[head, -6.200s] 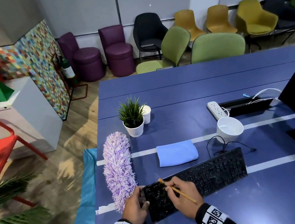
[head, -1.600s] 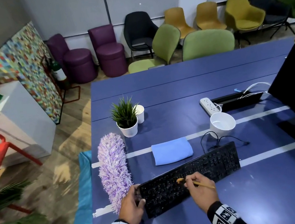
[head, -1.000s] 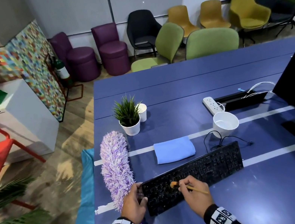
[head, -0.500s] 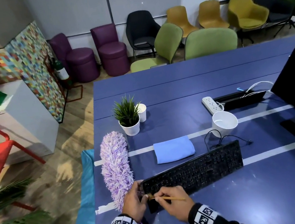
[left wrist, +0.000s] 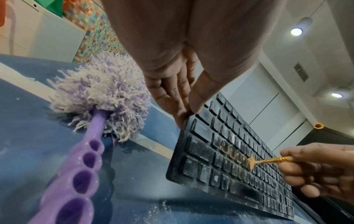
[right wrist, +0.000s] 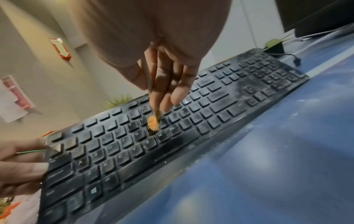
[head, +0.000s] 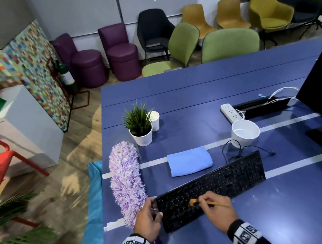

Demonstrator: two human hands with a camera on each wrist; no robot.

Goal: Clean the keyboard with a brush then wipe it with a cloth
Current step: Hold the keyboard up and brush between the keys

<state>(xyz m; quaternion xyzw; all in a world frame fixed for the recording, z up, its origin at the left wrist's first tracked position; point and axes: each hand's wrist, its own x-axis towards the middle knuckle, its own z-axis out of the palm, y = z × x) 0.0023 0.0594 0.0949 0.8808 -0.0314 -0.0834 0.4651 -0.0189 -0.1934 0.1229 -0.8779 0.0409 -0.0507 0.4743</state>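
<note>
While the left hand [head: 148,216] grips the keyboard [head: 210,188] edge, right-wrist view alone shows the right hand's [right wrist: 164,72] pinched brush [right wrist: 153,123] beside N.

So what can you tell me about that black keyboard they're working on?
The keyboard is black plastic, full-size with a number pad, its keys filmed with pale dust. It lies flat, angled across the blue table, cable trailing from its far edge. The left hand grips its left end; the right hand holds a small brush on the middle keys.
</note>
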